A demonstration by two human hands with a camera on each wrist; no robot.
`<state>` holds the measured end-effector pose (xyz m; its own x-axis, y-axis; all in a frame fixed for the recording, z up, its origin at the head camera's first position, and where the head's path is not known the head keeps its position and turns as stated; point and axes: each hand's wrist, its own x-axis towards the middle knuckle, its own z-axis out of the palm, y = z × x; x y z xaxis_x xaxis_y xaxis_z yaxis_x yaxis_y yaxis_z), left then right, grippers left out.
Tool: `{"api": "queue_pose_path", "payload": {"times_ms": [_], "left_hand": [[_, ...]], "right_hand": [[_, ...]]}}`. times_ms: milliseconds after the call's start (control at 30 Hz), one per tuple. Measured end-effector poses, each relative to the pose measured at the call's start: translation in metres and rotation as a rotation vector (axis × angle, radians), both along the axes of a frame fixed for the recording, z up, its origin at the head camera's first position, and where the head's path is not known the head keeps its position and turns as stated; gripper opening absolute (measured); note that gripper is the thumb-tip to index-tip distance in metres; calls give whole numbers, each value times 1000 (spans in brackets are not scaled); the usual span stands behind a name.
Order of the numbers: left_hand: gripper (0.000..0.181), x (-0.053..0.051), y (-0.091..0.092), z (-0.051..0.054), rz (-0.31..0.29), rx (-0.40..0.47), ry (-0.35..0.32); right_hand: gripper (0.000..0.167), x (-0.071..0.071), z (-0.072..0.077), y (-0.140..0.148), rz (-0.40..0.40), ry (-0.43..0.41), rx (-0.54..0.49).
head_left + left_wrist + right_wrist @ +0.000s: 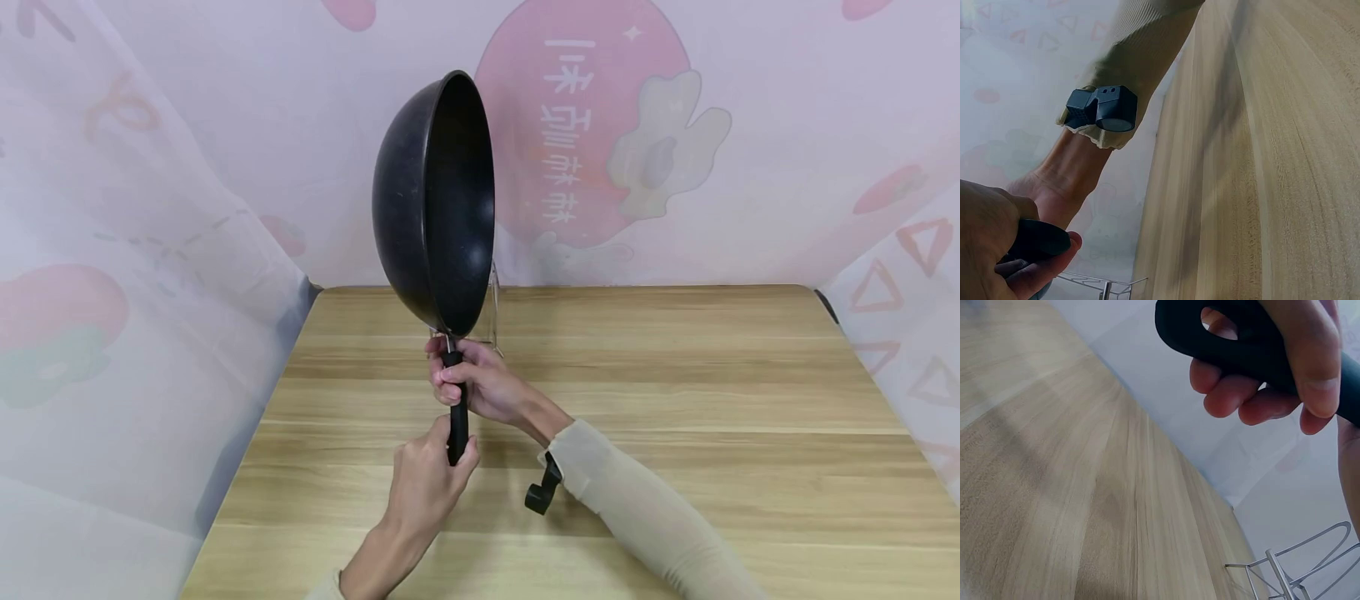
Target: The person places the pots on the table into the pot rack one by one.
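A black wok (401, 196) is held up on its side above the table, its hollow facing right and its handle (459, 417) pointing down toward me. My right hand (487, 383) grips the handle close to the bowl, with thumb and fingers curled round it. Lower down, my left hand (427, 475) holds the handle's end between thumb and fingers. The left wrist view shows the dark handle end (1041, 240) in that grasp. In the right wrist view, curled fingers wrap the handle (1179, 331), which has a hanging hole; the bowl is out of that view.
Behind the wok, a metal wire rack (495, 308) stands on the wooden table (675, 400), mostly hidden by the bowl. Printed pale curtains (787, 125) enclose the back and sides. A black camera (542, 492) is strapped to the right wrist.
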<state>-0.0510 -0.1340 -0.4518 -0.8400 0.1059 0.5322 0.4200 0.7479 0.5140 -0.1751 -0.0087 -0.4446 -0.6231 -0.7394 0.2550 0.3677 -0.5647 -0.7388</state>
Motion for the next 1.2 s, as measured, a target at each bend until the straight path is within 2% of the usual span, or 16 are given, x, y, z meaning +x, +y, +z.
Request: {"api": "queue_pose_path", "payload": {"times_ms": [233, 467, 633, 767, 867, 1000, 1200], "left_hand": [[27, 0, 2, -1, -2, -9, 1], [18, -1, 0, -3, -16, 13, -34], [18, -3, -3, -6, -22, 6, -10], [21, -4, -4, -8, -9, -21, 37], [20, -4, -4, -8, -7, -23, 44], [22, -5, -2, -8, -16, -33, 36], [24, -5, -2, -8, -24, -76, 35]], "right_hand": [[37, 0, -2, 2, 1, 9, -9], [46, -1, 0, 3, -19, 75, 33], [47, 4, 7, 2, -70, 86, 136], [47, 13, 14, 0, -153, 104, 254], [47, 17, 16, -2, -199, 93, 292], [46, 16, 15, 1, -189, 54, 279], [45, 14, 6, 5, -150, 51, 228]]}}
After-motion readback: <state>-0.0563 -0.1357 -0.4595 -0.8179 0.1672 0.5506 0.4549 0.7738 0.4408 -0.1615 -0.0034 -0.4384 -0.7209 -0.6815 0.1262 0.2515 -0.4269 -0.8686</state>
